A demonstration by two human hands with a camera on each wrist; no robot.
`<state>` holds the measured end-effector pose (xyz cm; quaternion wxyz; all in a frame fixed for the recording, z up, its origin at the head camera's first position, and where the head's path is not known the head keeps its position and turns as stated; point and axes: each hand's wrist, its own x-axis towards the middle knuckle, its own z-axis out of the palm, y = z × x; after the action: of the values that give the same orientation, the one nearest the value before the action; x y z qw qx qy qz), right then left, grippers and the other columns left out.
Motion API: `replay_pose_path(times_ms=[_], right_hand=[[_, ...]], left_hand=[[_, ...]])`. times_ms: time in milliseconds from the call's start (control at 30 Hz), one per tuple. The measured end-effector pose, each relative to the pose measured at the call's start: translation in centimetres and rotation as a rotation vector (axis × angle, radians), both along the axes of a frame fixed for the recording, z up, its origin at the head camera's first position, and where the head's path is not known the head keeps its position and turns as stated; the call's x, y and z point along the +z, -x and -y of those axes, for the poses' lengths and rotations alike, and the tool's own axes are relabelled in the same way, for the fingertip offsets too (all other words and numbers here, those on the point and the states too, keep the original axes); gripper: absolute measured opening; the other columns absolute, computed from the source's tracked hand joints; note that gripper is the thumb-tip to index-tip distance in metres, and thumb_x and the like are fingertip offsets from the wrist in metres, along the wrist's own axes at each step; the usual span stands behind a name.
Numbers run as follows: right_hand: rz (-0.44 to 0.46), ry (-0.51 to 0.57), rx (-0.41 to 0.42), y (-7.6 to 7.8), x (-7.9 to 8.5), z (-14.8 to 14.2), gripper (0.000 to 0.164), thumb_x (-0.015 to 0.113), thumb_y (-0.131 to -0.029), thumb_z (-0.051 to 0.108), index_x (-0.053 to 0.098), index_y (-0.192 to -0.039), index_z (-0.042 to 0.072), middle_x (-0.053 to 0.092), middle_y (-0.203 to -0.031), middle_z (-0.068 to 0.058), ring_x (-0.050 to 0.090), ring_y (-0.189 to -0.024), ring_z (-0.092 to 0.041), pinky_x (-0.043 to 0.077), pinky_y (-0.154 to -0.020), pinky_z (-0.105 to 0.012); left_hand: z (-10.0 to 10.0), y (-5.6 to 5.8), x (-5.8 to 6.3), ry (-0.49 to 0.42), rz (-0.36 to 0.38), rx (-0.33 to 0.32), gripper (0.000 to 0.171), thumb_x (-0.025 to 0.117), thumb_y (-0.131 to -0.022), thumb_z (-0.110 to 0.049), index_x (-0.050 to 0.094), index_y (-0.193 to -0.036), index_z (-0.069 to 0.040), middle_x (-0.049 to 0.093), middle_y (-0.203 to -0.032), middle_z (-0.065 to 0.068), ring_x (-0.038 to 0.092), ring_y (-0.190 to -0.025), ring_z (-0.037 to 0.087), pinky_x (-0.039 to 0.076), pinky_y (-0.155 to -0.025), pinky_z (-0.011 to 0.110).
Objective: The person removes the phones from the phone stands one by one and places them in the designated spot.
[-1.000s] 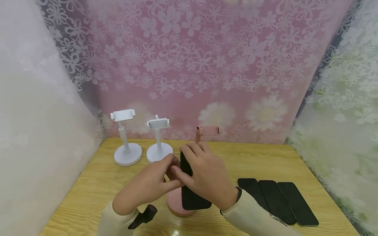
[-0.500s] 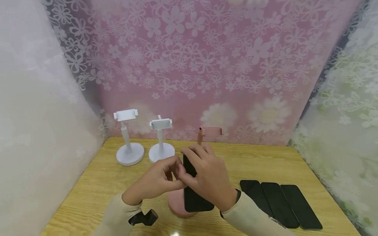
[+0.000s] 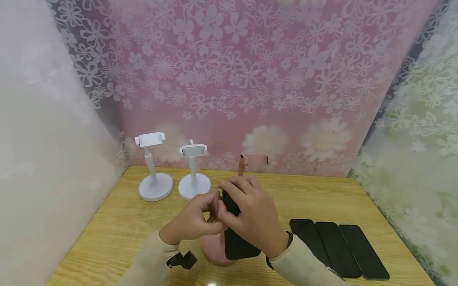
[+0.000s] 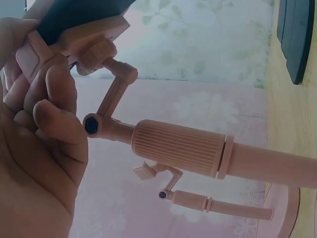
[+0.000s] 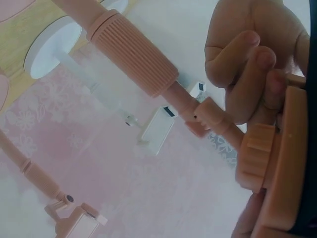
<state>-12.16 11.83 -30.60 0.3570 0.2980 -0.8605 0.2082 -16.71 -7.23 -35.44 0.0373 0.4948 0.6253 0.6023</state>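
A black smartphone (image 3: pixel 241 244) leans in the holder of a pink phone stand, above the stand's round base (image 3: pixel 214 249). My right hand (image 3: pixel 252 216) holds the phone, palm over its dark face and fingers bent over the upper edge. At the phone's left side my left hand (image 3: pixel 198 218) pinches the holder's end clamp (image 4: pixel 33 57), thumb above and fingers curled below. In the left wrist view, the holder's back plate (image 4: pixel 94 34) lies behind the phone, on a jointed arm above the ribbed collar (image 4: pixel 178 148). The right wrist view shows the round knob (image 5: pixel 256 158) behind the holder.
Two white phone stands, one at far left (image 3: pixel 155 187) and one nearer the middle (image 3: pixel 194 186), stand at the back of the wooden table. Another pink stand (image 3: pixel 257 160) rises behind my right hand. Three black phones (image 3: pixel 338 250) lie side by side at right.
My left hand and forearm have shifted slightly right, and its fingers have moved along the phone's left side. The right hand keeps its hold on the phone.
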Motion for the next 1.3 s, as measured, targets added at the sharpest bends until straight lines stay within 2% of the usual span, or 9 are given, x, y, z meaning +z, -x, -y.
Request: replay_pose_path(times_ms=[267,533,700,833,1000,1167,1300], right_hand=[[-0.009,-0.001,0.008,-0.2,0.2,-0.1,0.029,0.069,-0.09,0.023,0.074,-0.117,0.013,0.07,-0.113,-0.005,0.058,-0.091,-0.024,0.056,-0.066,-0.035],[-0.036,-0.026,-0.003,-0.1,0.6,-0.1,0.029,0.069,-0.087,0.022,0.074,-0.115,0.013,0.07,-0.11,-0.006,0.058,-0.087,-0.025,0.055,-0.063,-0.035],[-0.015,-0.03,0.0,0.0,0.7,-0.3,0.03,0.07,-0.086,0.021,0.074,-0.115,0.013,0.07,-0.11,-0.006,0.059,-0.089,-0.025,0.055,-0.062,-0.034],[0.018,-0.01,0.004,0.1,0.7,-0.4,0.03,0.073,-0.085,0.02,0.074,-0.114,0.014,0.069,-0.109,-0.004,0.06,-0.092,-0.023,0.055,-0.063,-0.034],[0.056,0.017,0.017,0.3,0.7,-0.6,0.03,0.076,-0.084,0.02,0.073,-0.113,0.016,0.067,-0.103,0.0,0.054,-0.085,-0.018,0.048,-0.059,-0.03],[0.092,0.084,0.057,0.5,0.6,-0.8,0.031,0.078,-0.083,0.016,0.074,-0.114,0.016,0.067,-0.101,0.003,0.046,-0.079,-0.013,0.04,-0.061,-0.028],[0.091,0.135,0.096,0.6,0.7,-0.9,0.032,0.078,-0.081,0.011,0.075,-0.113,0.015,0.069,-0.102,0.003,0.046,-0.077,-0.012,0.038,-0.065,-0.029]], left_hand=[[-0.2,0.0,0.4,-0.02,-0.049,-0.006,0.023,0.067,-0.092,0.005,0.052,-0.085,-0.012,0.051,-0.069,0.004,0.046,-0.057,0.006,0.044,-0.05,0.025],[-0.1,-0.1,1.1,0.001,-0.04,-0.022,0.021,0.065,-0.092,0.004,0.052,-0.084,-0.011,0.051,-0.071,0.007,0.046,-0.058,0.005,0.042,-0.05,0.025],[0.2,0.1,1.2,0.012,-0.022,-0.037,0.024,0.066,-0.091,0.005,0.049,-0.082,-0.01,0.05,-0.072,0.008,0.045,-0.057,0.005,0.041,-0.05,0.024],[0.4,0.2,1.1,0.034,-0.013,-0.038,0.023,0.067,-0.092,0.003,0.049,-0.084,-0.01,0.052,-0.075,0.009,0.049,-0.059,0.006,0.045,-0.052,0.025],[0.5,0.2,1.1,0.065,0.009,-0.032,0.022,0.067,-0.094,0.001,0.05,-0.085,-0.01,0.054,-0.079,0.007,0.053,-0.062,0.007,0.048,-0.055,0.026],[0.7,0.2,1.0,0.079,0.03,-0.064,0.02,0.067,-0.097,0.002,0.051,-0.088,-0.008,0.056,-0.082,0.007,0.054,-0.064,0.008,0.049,-0.057,0.027],[0.7,0.1,1.1,0.091,0.031,-0.068,0.021,0.067,-0.098,0.0,0.05,-0.088,-0.007,0.057,-0.084,0.008,0.053,-0.064,0.008,0.05,-0.057,0.027]])
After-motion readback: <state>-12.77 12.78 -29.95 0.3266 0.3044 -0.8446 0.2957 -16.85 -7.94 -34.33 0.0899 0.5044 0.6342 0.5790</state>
